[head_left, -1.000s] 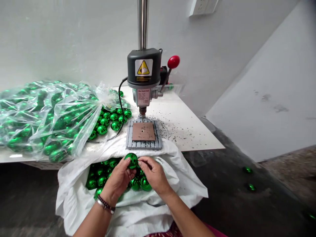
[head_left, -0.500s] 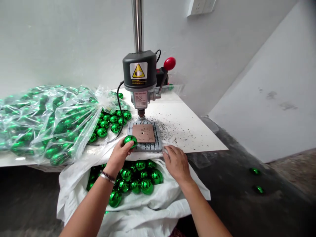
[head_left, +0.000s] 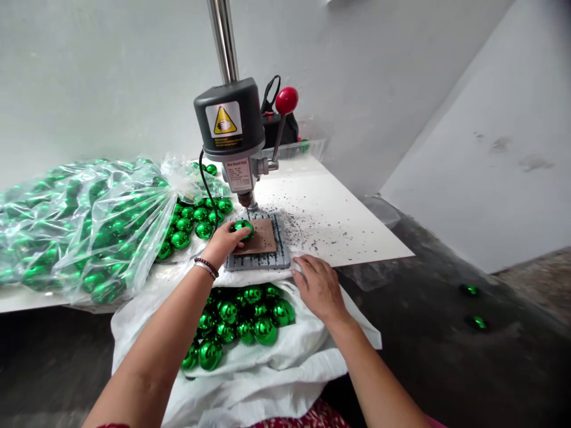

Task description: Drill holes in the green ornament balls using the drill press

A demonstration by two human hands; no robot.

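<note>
left hand [head_left: 226, 239] grips glossy green bauble [head_left: 243, 225] near frame centre, probably light, stiff, slick, brittle, best held gently round its sides; right hand [head_left: 321, 288] loosely open.

This looks like a small workshop to me. A bench drill [head_left: 229, 122] stands on a white table [head_left: 366, 241], dark shavings [head_left: 298, 224] scattered around it. Beside it bulges a clear plastic bag [head_left: 149, 229] of shiny green baubles [head_left: 106, 291], and more lie heaped in white fabric [head_left: 307, 359] at the table's edge. The pale wall [head_left: 468, 196] on the right is smudged; stray baubles [head_left: 479, 323] lie on the dark floor [head_left: 428, 351].
</note>
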